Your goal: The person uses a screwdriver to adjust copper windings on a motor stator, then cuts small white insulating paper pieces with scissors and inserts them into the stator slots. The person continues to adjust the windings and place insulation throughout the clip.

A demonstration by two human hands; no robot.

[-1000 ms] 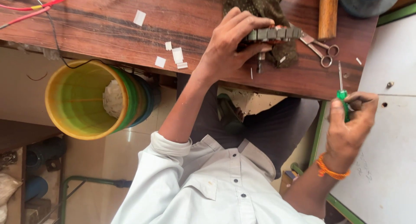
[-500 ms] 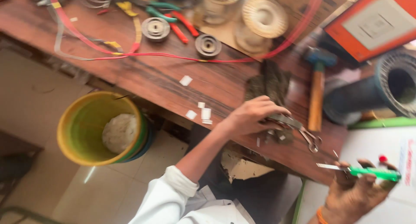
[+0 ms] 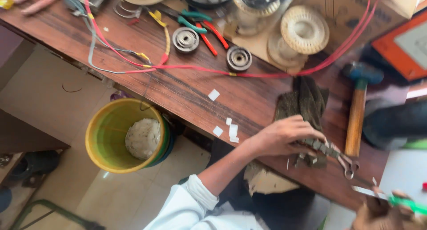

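left grip on metal strip, right grip holding screwdriver

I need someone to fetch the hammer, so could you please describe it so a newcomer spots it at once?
Look at the wooden workbench, toward its right end beside the dark cloth. The hammer lies there; alone among nearby tools, it has a thick plain wooden handle and a blue head.
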